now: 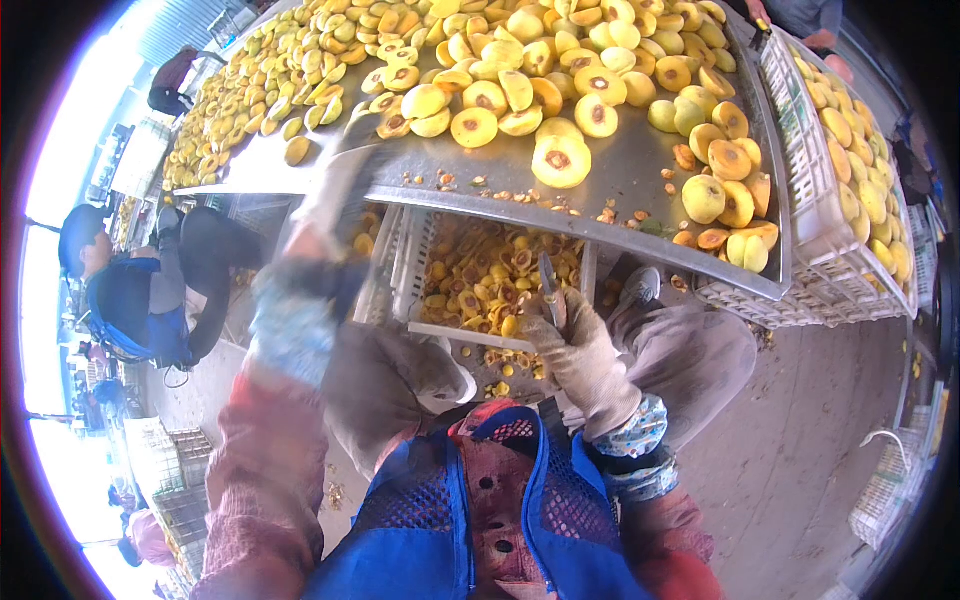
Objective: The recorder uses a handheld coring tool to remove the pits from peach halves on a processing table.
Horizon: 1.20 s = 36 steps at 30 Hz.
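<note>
While the right hand [578, 355] grips a pointed tool [546, 274], slipping could poke the left hand [333, 190] (fingers too blurry to tell) at eleven o'clock.

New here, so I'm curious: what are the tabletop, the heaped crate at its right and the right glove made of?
Tabletop: metal, possibly steel, smooth and shiny, with reflections.
Heaped crate: likely plastic, dull white, with moulded-looking slotted walls.
Right glove: seemingly fabric, pale, matte, softly creased.

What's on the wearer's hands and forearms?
Right hand: beige work glove. Left hand: pale glove, detail blurred. Both arms: pinkish-red sleeves, light-blue patterned cuffs, dark bands near the wrists.
</note>
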Motion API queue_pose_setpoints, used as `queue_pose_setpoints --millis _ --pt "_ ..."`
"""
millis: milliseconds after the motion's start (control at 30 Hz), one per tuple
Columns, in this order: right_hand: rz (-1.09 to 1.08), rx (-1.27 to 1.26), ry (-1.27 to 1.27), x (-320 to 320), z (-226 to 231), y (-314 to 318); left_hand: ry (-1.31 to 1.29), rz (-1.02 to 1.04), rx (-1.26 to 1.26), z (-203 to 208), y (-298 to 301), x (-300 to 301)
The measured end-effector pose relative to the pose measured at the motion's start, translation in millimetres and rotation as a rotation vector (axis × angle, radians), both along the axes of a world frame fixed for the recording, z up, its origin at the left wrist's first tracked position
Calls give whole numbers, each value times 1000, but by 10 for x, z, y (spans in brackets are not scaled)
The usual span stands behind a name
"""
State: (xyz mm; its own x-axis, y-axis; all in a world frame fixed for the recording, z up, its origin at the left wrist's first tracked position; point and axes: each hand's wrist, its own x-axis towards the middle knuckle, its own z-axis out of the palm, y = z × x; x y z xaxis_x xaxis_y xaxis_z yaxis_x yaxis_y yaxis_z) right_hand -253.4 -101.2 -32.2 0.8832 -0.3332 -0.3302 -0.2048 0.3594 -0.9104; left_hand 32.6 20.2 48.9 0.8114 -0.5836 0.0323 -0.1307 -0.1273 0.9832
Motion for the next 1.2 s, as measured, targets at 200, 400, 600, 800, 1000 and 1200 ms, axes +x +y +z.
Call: queue_pose_setpoints --millis 200,400,600,800,1000,1200 --pt "-135 185 6 -142 -199 12 -726 -501 720 -420 -1720 -393" --pt "-154 118 -11 -216 -201 -71 -920 -642 814 -728 -1805 -352" --pt "-212 25 -147 -116 -157 -19 -112 -540 515 -920 -1343 163" --pt "-177 46 -50 -23 169 -99 -823 -559 -93 -338 -607 -527" --pt "-352 20 -237 342 72 48 -384 -432 -24 -466 -1 -1291" --pt "-114 -255 -97 416 76 64 -314 -216 -272 -764 321 -1549"
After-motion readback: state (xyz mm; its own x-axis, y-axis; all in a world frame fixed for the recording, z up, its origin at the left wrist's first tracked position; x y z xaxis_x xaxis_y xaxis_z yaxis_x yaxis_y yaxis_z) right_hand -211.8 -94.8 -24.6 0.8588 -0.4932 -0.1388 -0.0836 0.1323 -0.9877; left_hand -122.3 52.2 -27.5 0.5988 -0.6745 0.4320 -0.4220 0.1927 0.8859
